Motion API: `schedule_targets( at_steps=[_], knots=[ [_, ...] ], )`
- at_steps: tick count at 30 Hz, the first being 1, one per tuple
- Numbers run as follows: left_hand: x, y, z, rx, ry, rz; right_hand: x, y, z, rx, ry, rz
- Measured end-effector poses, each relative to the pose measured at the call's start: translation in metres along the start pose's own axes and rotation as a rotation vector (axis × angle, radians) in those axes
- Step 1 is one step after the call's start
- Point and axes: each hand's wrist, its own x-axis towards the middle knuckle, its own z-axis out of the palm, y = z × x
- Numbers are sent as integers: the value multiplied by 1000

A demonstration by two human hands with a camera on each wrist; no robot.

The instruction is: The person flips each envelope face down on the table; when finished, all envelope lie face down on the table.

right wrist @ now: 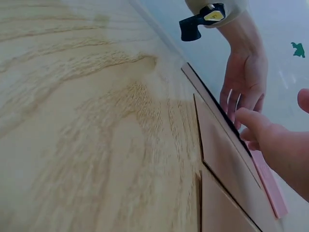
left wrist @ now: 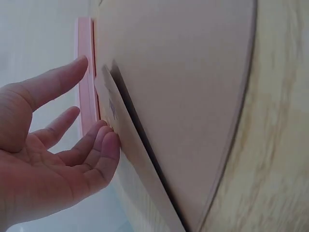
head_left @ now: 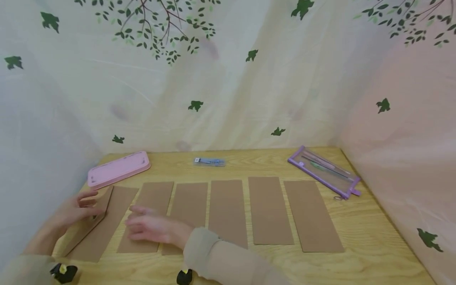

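My left hand (head_left: 76, 209) is at the far left, its fingers bent lightly and its thumb apart from them. Its fingertips are at the edge of a slanted brown flap (left wrist: 140, 159), raised a little over the leftmost brown paper piece (head_left: 101, 235). Whether the flap is part of that piece or separate, I cannot tell. Small dark marks show on the flap's face in the left wrist view. My right hand (head_left: 151, 227) hovers or rests over the second brown piece (head_left: 156, 196), fingers loose and pointing left, with nothing visible in its grasp.
Several more brown rectangles (head_left: 228, 209) lie in a row to the right. A pink case (head_left: 119, 170) is at the back left, a small blue packet (head_left: 210, 162) at the back middle, and a purple-edged clear pouch (head_left: 322, 171) at the back right. Cloth walls enclose the wooden table (head_left: 370, 237).
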Motion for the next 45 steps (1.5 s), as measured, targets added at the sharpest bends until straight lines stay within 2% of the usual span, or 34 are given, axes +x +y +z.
schedule_targets(
  at_steps=[5, 8, 14, 19, 23, 30, 42, 45],
  knots=[
    [0, -10, -8, 33, -37, -59, 15, 5, 4, 35, -43, 23],
    [2, -13, -10, 80, -43, -66, 22, 6, 9, 75, -49, 33],
    [4, -12, -9, 135, -24, -52, 32, 8, 16, 150, 22, 37],
    [3, -12, -8, 143, -22, -69, 38, 8, 24, 229, 68, 60],
    [4, -13, -9, 134, -17, -105, 39, 9, 33, 236, 130, 69],
    [8, -11, -8, 73, 9, -189, 40, 8, 42, 177, 202, 62],
    [6, -7, -11, -49, -18, -257, 38, 6, 33, 182, 160, 70],
    [7, -7, -11, -55, -25, -262, 38, 5, 32, 177, 149, 74]
  ],
)
